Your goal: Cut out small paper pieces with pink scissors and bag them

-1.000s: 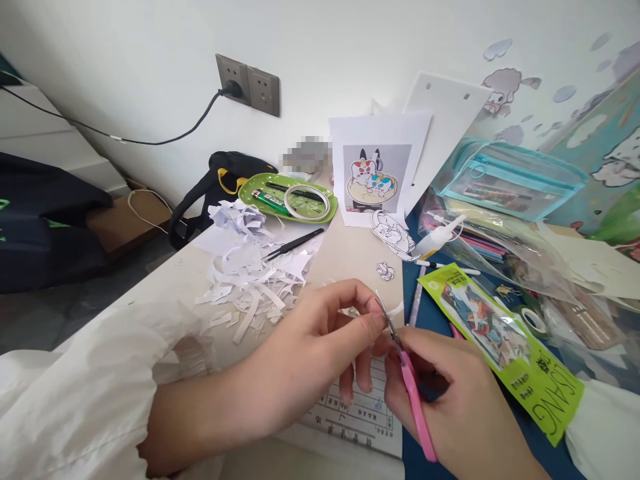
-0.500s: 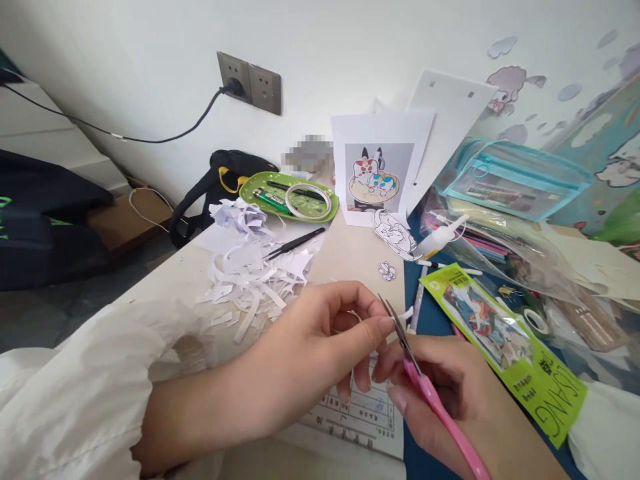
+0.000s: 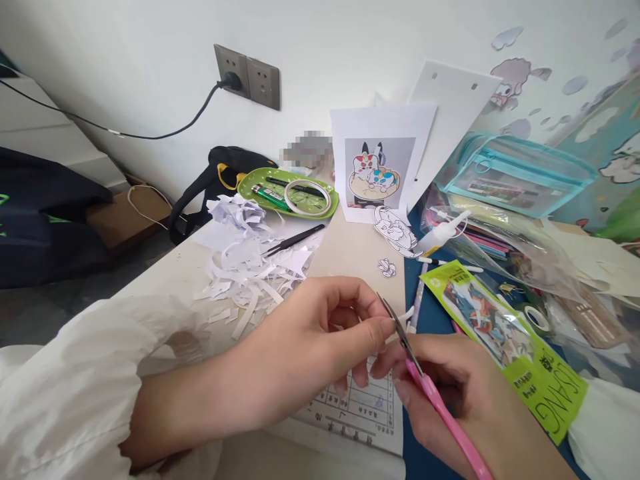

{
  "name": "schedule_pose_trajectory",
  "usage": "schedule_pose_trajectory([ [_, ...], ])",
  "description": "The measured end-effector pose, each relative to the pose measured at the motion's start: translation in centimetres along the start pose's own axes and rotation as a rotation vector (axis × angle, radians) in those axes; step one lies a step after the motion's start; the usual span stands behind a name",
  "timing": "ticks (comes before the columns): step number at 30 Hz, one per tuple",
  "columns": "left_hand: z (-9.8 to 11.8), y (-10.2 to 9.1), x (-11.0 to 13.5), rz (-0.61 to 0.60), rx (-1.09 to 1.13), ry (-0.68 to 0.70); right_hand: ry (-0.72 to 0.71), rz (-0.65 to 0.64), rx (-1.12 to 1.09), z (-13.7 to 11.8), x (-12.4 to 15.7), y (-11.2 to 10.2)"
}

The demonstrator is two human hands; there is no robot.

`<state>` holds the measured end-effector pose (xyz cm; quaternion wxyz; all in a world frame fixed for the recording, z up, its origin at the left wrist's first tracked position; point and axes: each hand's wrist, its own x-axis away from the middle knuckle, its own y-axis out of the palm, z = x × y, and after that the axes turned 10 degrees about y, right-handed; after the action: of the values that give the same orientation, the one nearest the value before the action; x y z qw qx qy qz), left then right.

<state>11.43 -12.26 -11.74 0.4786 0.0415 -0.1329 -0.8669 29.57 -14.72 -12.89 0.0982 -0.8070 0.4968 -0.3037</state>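
Note:
My right hand point(image 3: 450, 393) is closed round the pink-handled scissors point(image 3: 434, 393). Their blades point up and away, lying against the fingertips of my left hand point(image 3: 330, 340). That hand is closed in a pinch on a small piece of white paper point(image 3: 409, 313), mostly hidden by the fingers and blades; a narrow end shows just past the scissors. Beyond the hands, a small paper cutout point(image 3: 387, 267) and a larger black-and-white cutout point(image 3: 395, 232) lie by a propped-up sheet with a printed colour picture point(image 3: 375, 175).
Paper scraps point(image 3: 240, 267) and black tweezers point(image 3: 295, 240) lie to the left. A green tray point(image 3: 255, 179) holds a lighter and a tape roll. On the right are a green packet point(image 3: 505, 340), a glue bottle point(image 3: 443, 233) and a clear pouch point(image 3: 520, 177). A printed form point(image 3: 360, 417) lies below my hands.
Both hands and the scissors stay in nearly the same pose. The camera view has shifted very slightly.

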Motion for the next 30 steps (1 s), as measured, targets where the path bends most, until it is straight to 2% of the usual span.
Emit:
schedule_pose_trajectory([
  [9,0.0,-0.4,-0.3,0.003,-0.052,-0.013,0.026,0.038,0.002,-0.3,0.0,-0.2],
  [14,-0.7,-0.1,-0.3,0.031,-0.017,0.012,-0.004,0.019,-0.094,-0.4,0.0,0.2],
  [20,-0.8,0.4,-0.3,0.075,0.03,0.023,-0.002,0.061,-0.069,-0.5,0.0,0.3],
  [25,-0.7,0.3,-0.3,0.066,0.035,0.022,-0.008,0.026,-0.084,-0.3,-0.1,0.5],
  [30,-0.7,0.0,-0.1,0.044,0.036,0.03,0.062,-0.006,-0.058,0.4,-0.1,0.1],
])
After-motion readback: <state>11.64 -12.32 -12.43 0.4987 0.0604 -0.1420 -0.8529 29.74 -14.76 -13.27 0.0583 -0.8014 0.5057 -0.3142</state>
